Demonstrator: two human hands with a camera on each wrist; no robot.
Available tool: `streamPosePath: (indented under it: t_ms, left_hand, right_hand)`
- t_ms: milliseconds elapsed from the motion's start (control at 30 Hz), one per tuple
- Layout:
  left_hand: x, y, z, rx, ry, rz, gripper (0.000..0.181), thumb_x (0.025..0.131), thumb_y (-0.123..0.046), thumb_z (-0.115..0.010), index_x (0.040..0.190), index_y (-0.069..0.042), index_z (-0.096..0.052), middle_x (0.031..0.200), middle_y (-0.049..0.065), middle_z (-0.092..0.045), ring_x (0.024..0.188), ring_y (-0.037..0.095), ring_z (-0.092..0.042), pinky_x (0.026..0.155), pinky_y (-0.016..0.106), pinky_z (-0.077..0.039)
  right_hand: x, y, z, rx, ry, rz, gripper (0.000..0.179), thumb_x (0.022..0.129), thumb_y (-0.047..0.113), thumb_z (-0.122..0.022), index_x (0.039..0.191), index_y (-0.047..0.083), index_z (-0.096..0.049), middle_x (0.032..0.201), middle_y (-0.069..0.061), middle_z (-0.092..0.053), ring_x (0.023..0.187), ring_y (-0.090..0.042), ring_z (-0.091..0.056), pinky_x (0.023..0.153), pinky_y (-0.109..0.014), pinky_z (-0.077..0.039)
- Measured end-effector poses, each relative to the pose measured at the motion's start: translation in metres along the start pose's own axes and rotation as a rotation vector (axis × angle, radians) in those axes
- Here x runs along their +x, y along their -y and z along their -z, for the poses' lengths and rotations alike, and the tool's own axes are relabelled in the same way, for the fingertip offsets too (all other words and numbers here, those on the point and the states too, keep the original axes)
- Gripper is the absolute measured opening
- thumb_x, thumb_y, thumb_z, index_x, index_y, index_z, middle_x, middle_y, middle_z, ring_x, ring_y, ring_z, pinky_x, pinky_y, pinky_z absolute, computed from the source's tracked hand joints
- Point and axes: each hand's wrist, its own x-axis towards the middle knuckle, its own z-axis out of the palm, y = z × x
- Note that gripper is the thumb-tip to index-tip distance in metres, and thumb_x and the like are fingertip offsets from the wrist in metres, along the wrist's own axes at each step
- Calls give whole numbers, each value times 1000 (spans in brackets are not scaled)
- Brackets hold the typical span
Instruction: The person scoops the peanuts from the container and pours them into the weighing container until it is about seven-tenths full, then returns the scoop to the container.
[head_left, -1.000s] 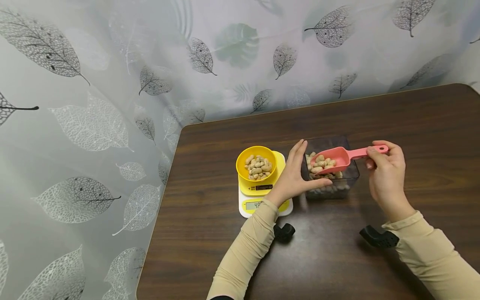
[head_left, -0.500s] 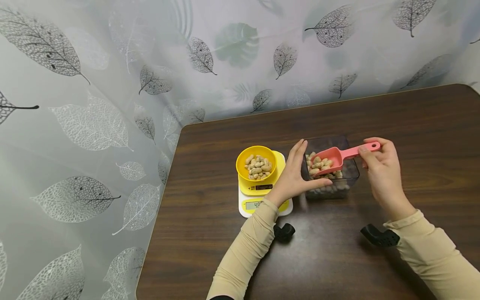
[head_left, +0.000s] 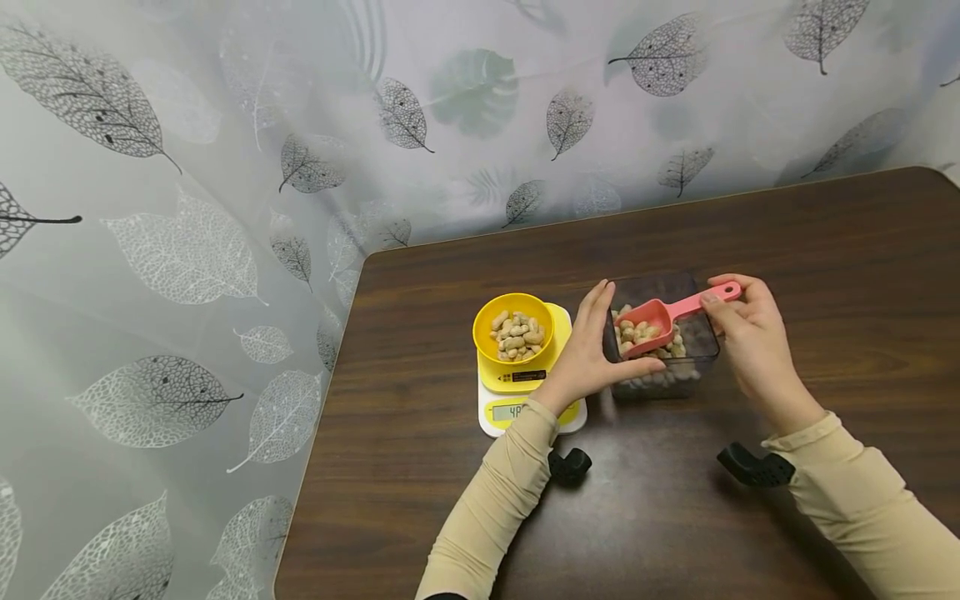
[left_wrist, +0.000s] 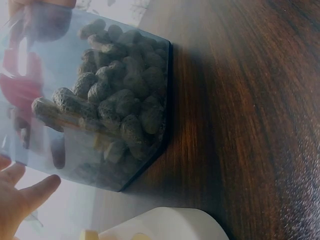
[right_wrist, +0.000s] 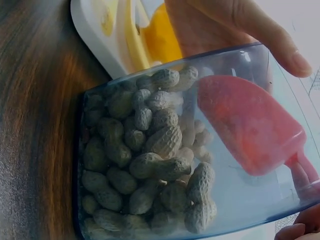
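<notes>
My right hand (head_left: 757,342) pinches the handle of a pink scoop (head_left: 684,307) between thumb and fingers. Peanuts (head_left: 636,332) lie in the scoop, which is tilted inside a clear grey plastic container (head_left: 701,368). More unshelled peanuts (right_wrist: 165,142) fill the lower part of that container, seen through its wall in both wrist views. Against its left side and near rim rests my left hand (head_left: 587,360), fingers straight and thumb spread. Left of this hand, a yellow bowl (head_left: 480,340) holding peanuts stands on a yellow and white kitchen scale (head_left: 491,385). My left forearm and hand partly cover the scale's display.
The dark wooden table (head_left: 405,375) carries everything. A leaf-patterned curtain (head_left: 480,125) hangs behind it and along the left. Black wrist-worn pieces (head_left: 570,467) stick out beside both sleeves.
My right hand has moved left with the scoop, taking the scoop's bowl deeper toward the container's left side. My left hand, the bowl and the scale stay in place.
</notes>
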Motion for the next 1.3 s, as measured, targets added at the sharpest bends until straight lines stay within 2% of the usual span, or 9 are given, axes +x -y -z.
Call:
streamPosePath:
  t_ms: [133,300,467,833,1067,1300]
  left_hand:
    - [0,0,0,1,1,2,104,65,-49,-70,137,-39,4,144,-22,5,135,7,-11,105,43,-29]
    - [-1,-2,2,-10,8,3,105,65,-47,-71,136,-42,6,143,-24,6,135,6,-10,105,42,-29]
    - [-2,-4,4,-10,15,3,105,65,-47,-71,136,-41,7,143,-23,8,136,6,-8,105,43,-29]
    - [-1,-9,12,3,29,-5,105,66,-48,-70,135,-41,8,144,-21,7,135,6,-8,105,41,-29]
    - [-2,-13,33,6,-10,-19,102,67,-47,-69,136,-41,6,144,-20,6,135,5,-9,104,43,-30]
    - [-6,-9,58,32,-86,-8,103,67,-48,-69,136,-41,7,144,-20,6,135,8,-11,104,44,-31]
  right_hand:
    - [-1,0,1,144,-33,4,22,86,6,-52,105,6,-41,66,4,-41,57,-6,-35,50,-15,-29]
    - [-3,0,6,383,-50,7,22,84,-1,-51,102,0,-40,73,-2,-43,56,-9,-36,51,-16,-33]
    - [-3,-2,9,502,-79,-11,20,83,-4,-51,99,-2,-41,74,-4,-44,55,-11,-36,50,-19,-30]
    - [0,7,9,525,-111,-16,22,81,-4,-54,100,-3,-42,78,-6,-42,57,-13,-37,50,-19,-32]
    - [11,22,-4,528,-77,-3,24,82,-3,-53,101,-1,-40,80,-6,-40,58,-14,-34,50,-20,-29]
    - [22,31,-31,482,-31,24,26,82,1,-55,101,0,-39,83,-5,-39,59,-11,-32,51,-18,-31]
